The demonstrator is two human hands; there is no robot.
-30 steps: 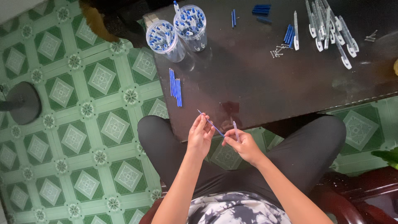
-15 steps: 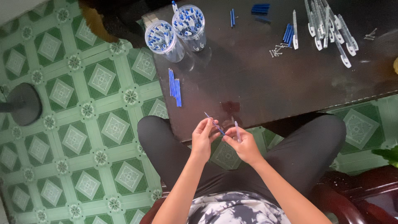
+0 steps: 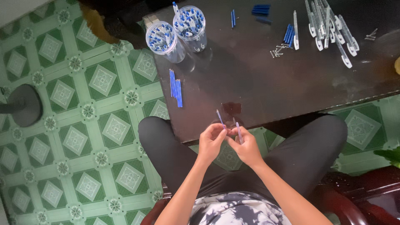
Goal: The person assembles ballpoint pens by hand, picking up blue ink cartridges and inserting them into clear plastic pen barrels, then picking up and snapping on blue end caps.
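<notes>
- The left hand [image 3: 211, 139] pinches a thin blue refill [image 3: 219, 118] low on its length, so that the free end sticks up and away over the near edge of the dark table [image 3: 250, 83].
- The right hand [image 3: 246, 143] is closed narrowly around a slim pale pen barrel [image 3: 238, 131], fingers wrapped near its lower half, tip pointing up.
- Both hands meet just in front of the table edge, above the lap; the 2 parts are close together, and I cannot tell whether they touch.
- The refill looks very light, thin and somewhat bendy; I judge it best held near the end being guided, with a fingertip pinch, since a grip far back would let it flex.
- The barrel seems stiff, light, smooth plastic, likely a bit slippery; a wrap around its middle should steady it.
- On the table lie a loose bundle of blue refills [image 3: 176, 87], 2 clear cups [image 3: 179, 33] of parts, small springs [image 3: 277, 51] and white clips [image 3: 329, 25].
</notes>
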